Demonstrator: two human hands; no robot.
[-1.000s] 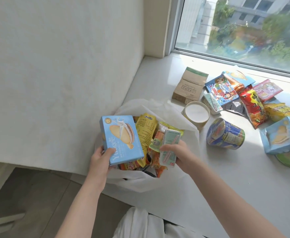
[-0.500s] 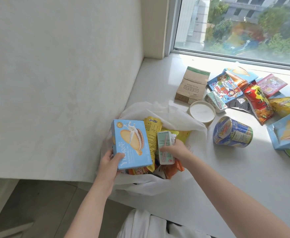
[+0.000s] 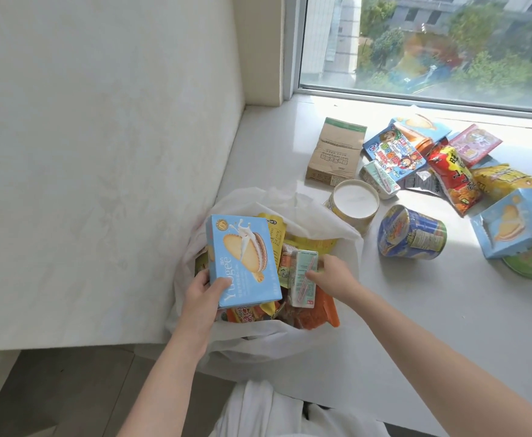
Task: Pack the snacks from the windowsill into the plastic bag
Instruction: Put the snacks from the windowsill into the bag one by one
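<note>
A white plastic bag [image 3: 258, 335] stands open at the windowsill's near left edge, stuffed with several snack packets. My left hand [image 3: 203, 294] grips a light blue biscuit box [image 3: 242, 260] upright over the bag's left side. My right hand [image 3: 330, 275] holds a small pale green drink carton [image 3: 302, 279] inside the bag's mouth, right beside the box. Orange and yellow packets lie beneath both.
On the windowsill [image 3: 431, 326] to the right lie a white-lidded cup [image 3: 356, 200], a blue noodle cup [image 3: 411, 233] on its side, a brown carton [image 3: 337, 152], a second blue biscuit box [image 3: 513, 223], a red chip bag [image 3: 453, 178] and several other packets. A wall [image 3: 100, 152] stands on the left.
My right hand has lowered the drink carton into the bag next to the biscuit box. My left hand keeps the box upright in nearly the same spot.
</note>
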